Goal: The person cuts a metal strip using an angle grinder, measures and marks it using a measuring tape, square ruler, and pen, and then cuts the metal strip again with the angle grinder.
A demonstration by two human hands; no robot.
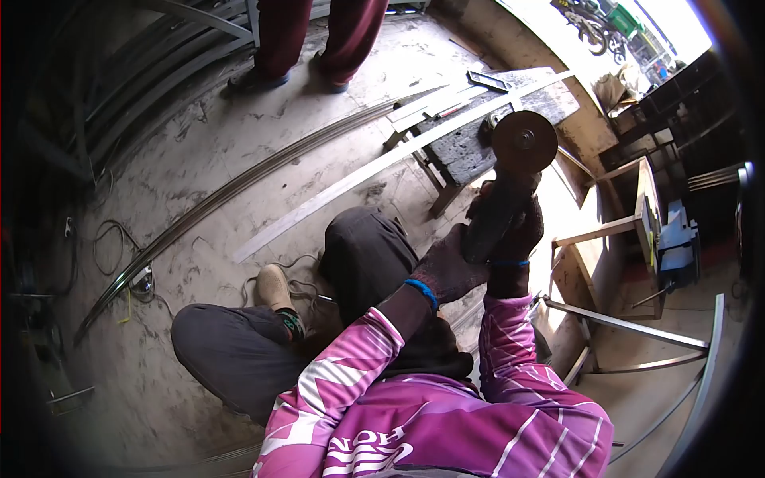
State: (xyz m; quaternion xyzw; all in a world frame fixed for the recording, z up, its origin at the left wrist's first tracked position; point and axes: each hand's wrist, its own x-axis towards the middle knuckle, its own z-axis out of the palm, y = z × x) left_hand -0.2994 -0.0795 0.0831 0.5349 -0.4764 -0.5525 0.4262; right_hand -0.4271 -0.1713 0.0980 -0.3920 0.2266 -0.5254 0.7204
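An angle grinder (488,217) with a round, flat disc (524,142) is held up in front of me. My left hand (451,264), in a dark glove with a blue cuff, is closed around the rear of its body. Further forward, my right hand (527,226), gloved alike, grips the grinder's side; some of its fingers are hidden. Beyond the tool, a long pale metal bar (343,197) lies across a low, dark-topped bench (456,149) and slopes down to the left. Whether the disc touches the bar cannot be made out.
A try square (488,81) lies on the bench. Long thin metal rods (239,177) stretch over the floor, near a cable (111,239). Another person's legs (335,40) stand at the back. Right of me are a wooden frame (602,231) and a metal frame (637,325).
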